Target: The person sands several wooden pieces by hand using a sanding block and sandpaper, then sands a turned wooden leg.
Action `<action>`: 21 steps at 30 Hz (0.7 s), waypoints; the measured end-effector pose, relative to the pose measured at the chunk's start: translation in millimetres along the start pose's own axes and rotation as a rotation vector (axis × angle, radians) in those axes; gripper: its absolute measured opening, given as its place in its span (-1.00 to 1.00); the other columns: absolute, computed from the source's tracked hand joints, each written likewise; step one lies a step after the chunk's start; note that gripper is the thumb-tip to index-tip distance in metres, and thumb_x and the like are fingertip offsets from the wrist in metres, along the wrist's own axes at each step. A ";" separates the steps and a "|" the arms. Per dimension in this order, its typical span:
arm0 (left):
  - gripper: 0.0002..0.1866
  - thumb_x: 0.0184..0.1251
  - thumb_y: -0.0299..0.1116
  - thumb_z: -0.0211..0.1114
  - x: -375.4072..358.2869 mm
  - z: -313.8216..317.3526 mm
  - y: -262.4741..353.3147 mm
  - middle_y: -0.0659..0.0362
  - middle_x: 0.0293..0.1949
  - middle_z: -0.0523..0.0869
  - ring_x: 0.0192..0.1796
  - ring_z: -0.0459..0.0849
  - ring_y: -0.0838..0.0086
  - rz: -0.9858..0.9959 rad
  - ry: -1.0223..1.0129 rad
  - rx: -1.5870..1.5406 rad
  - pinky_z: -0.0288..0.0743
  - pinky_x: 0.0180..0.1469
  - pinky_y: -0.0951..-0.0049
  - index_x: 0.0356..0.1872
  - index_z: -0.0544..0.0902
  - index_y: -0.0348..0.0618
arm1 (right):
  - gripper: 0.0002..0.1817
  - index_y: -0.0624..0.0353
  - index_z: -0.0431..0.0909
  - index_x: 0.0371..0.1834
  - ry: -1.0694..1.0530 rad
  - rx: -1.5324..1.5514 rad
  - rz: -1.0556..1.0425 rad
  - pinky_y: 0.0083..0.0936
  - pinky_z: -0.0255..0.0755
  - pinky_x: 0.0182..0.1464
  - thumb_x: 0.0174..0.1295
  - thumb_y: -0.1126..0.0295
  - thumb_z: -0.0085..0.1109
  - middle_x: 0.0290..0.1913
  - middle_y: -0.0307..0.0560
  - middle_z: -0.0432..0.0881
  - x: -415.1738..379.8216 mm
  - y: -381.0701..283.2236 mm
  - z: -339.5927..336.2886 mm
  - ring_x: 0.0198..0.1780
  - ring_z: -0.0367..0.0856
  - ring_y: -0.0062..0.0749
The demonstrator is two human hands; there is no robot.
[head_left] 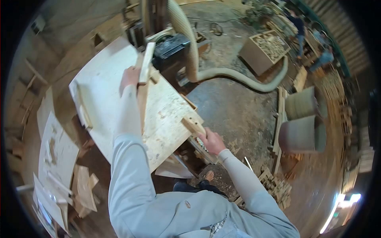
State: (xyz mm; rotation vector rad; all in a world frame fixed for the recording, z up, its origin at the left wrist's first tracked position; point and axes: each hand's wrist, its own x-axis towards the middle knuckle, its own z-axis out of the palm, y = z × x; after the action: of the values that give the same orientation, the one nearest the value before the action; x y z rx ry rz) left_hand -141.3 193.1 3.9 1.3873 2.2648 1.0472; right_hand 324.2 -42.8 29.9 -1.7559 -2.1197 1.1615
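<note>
A large pale wooden board (103,71) lies as a worktop in front of me, dusted with chips. My left hand (129,76) is closed at the left side of an upright wooden strip (147,63) that stands near the board's far edge; its fingertips are partly hidden. Below that strip, a longer wooden rail (142,103) runs along the board toward me. At the right corner, my right hand (213,141) grips the end of a short wooden block (193,125) with dark holes in it. A loose stick (84,115) rests along the worktop's left edge.
Behind the worktop sits a dark machine (170,45) beside a ribbed hose (238,75) that crosses the floor. A crate of wood offcuts (270,45), two drums (303,135) and stacked timber stand right. Two people work far back. Boards (55,146) lie left.
</note>
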 end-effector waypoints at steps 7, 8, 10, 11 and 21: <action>-0.56 0.56 -0.03 0.37 -8.7 -5.4 -1.2 -0.26 0.06 0.88 0.17 0.84 -0.23 -0.013 0.056 0.067 0.68 0.26 -0.08 0.10 0.91 -0.18 | -0.40 0.24 0.59 0.11 0.058 0.016 -0.019 0.24 0.56 0.04 0.71 -0.19 0.07 -0.13 0.41 0.82 -7.2 1.2 9.4 -0.02 0.78 0.49; -0.56 0.56 -0.03 0.37 -9.2 -5.8 -2.7 -0.26 0.06 0.88 0.17 0.84 -0.23 -0.018 0.057 0.066 0.68 0.26 -0.08 0.10 0.91 -0.18 | -0.41 0.23 0.59 0.12 0.054 0.020 -0.009 0.25 0.55 0.03 0.71 -0.19 0.07 -0.13 0.42 0.81 -7.7 -0.3 8.4 -0.02 0.77 0.49; -0.55 0.57 0.00 0.38 -9.3 -5.7 -7.1 -0.26 0.05 0.88 0.16 0.83 -0.24 -0.008 0.044 0.061 0.68 0.25 -0.09 0.11 0.90 -0.18 | -0.41 0.23 0.59 0.11 0.053 0.018 0.002 0.25 0.55 0.03 0.70 -0.19 0.08 -0.14 0.43 0.80 -9.0 -1.9 8.7 -0.01 0.77 0.50; -0.55 0.57 0.00 0.38 -5.3 -1.3 -12.1 -0.26 0.05 0.88 0.16 0.83 -0.24 -0.013 0.045 0.060 0.68 0.25 -0.09 0.11 0.90 -0.18 | -0.41 0.22 0.60 0.11 0.056 0.019 0.013 0.26 0.55 0.03 0.70 -0.20 0.09 -0.14 0.44 0.80 -9.5 -3.2 8.5 -0.01 0.77 0.50; -0.57 0.62 0.02 0.36 -80.0 -3.9 17.6 -0.13 0.24 0.79 0.30 0.78 -0.15 -0.103 0.048 0.141 0.64 0.38 -0.08 0.22 0.87 -0.02 | -0.45 0.19 0.65 0.20 0.052 0.001 -0.010 0.16 0.61 0.07 0.67 -0.15 0.14 -0.08 0.36 0.84 -56.6 23.8 0.6 0.03 0.81 0.45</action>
State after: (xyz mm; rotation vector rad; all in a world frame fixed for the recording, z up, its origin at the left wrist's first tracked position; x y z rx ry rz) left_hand -92.3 127.5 9.1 1.2951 2.4584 0.9130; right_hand 359.3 -93.1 33.9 -1.7535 -2.0956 1.1015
